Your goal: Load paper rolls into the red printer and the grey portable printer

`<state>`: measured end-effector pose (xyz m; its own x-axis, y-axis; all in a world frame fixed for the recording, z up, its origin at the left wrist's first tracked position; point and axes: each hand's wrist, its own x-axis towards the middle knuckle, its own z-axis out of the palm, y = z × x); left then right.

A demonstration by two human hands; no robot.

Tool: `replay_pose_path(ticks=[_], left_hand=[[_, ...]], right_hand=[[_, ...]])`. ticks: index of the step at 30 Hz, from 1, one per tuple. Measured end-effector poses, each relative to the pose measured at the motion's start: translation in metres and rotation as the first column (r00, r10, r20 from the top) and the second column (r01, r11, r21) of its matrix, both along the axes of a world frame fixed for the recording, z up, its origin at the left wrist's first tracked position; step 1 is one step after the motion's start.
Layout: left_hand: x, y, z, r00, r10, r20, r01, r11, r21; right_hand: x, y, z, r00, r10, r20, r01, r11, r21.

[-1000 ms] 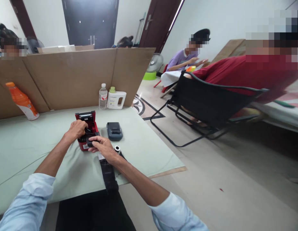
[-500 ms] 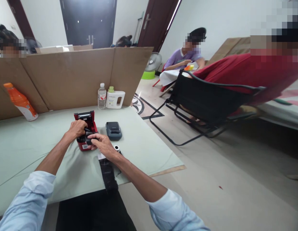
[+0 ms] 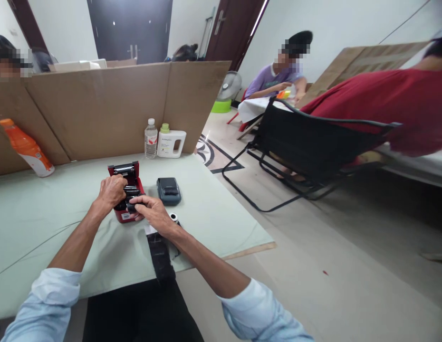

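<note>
A desk (image 3: 46,223) covered in pale green cloth filled the left half of the view, with a tall brown cardboard screen (image 3: 100,104) standing along its far edge. At about ten o'clock, an orange plastic drink bottle (image 3: 26,148) leaned against the screen.

Near the middle of the desk sat a small red plastic label printer with its lid raised (image 3: 125,190). The left hand (image 3: 110,190) was curled over the printer's left side, fingers bent around a black part in the open compartment. The right hand (image 3: 149,211) touched the printer at its front right corner, with thumb and forefinger pinched narrowly on the same black part; how firmly either hand gripped could not be told.

Just beside the red printer, at its three o'clock, lay a small dark grey printer with its lid closed (image 3: 168,190). A small white paper roll (image 3: 174,217) lay near the right wrist, and a black strap (image 3: 158,256) ran from there toward six o'clock, off the desk's near edge.

At twelve o'clock from the printers, against the screen, stood a clear plastic water bottle (image 3: 150,138) and, just beside it, a white plastic jug with a green cap (image 3: 171,141).

To the right, on the floor, stood a black folding chair (image 3: 313,147) holding a person in red (image 3: 385,104). Beyond it, a person in a purple top (image 3: 274,80) sat at another table.
</note>
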<state>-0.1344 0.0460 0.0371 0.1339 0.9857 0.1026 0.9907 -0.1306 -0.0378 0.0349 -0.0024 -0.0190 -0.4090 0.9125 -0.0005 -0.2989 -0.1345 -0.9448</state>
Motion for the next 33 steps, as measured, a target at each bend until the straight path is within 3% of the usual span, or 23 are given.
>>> replay_pose_path(ticks=[7,12,15,18,21,23,25,27,29,31,33], left_hand=[[-0.009,0.008,-0.01,0.992,0.098,0.085,-0.091,0.993,-0.081],[-0.03,-0.001,-0.004,0.946,0.004,0.323,0.027,0.995,-0.091],[-0.047,-0.009,0.001,0.889,0.089,0.449,-0.107,0.994,0.015],[-0.059,-0.006,0.003,0.828,0.118,0.549,-0.248,0.954,0.168],[-0.061,0.003,0.002,0.797,0.049,0.602,-0.228,0.947,0.225],[-0.055,0.005,0.0,0.834,-0.012,0.552,-0.188,0.934,0.305],[-0.045,0.003,-0.003,0.882,-0.101,0.46,-0.072,0.936,0.344],[-0.032,0.001,-0.005,0.909,-0.187,0.373,0.106,0.968,0.226],[-0.021,0.003,-0.007,0.934,-0.221,0.282,0.228,0.974,0.007],[-0.012,0.011,-0.007,0.954,-0.22,0.202,0.252,0.956,-0.149],[-0.006,0.022,-0.007,0.96,-0.222,0.168,0.255,0.943,-0.211]], right_hand=[[0.002,-0.008,0.0,1.0,-0.003,0.021,0.004,0.999,-0.034],[0.003,-0.016,-0.005,0.999,0.033,0.033,-0.031,0.998,-0.05],[0.0,-0.019,-0.004,0.997,0.069,0.022,-0.067,0.996,-0.06],[-0.004,-0.016,-0.001,0.995,0.099,-0.007,-0.099,0.993,-0.065],[-0.006,-0.011,-0.001,0.992,0.099,-0.075,-0.107,0.987,-0.121],[-0.007,-0.009,-0.003,0.989,0.089,-0.119,-0.109,0.979,-0.173],[-0.008,-0.009,-0.006,0.989,0.092,-0.114,-0.113,0.975,-0.193],[-0.009,-0.012,-0.009,0.992,0.102,-0.072,-0.113,0.976,-0.188],[-0.011,-0.014,-0.01,0.994,0.104,-0.039,-0.109,0.978,-0.18],[-0.012,-0.016,-0.009,0.995,0.096,-0.028,-0.099,0.981,-0.167],[-0.011,-0.015,-0.007,0.996,0.09,-0.021,-0.093,0.984,-0.151]])
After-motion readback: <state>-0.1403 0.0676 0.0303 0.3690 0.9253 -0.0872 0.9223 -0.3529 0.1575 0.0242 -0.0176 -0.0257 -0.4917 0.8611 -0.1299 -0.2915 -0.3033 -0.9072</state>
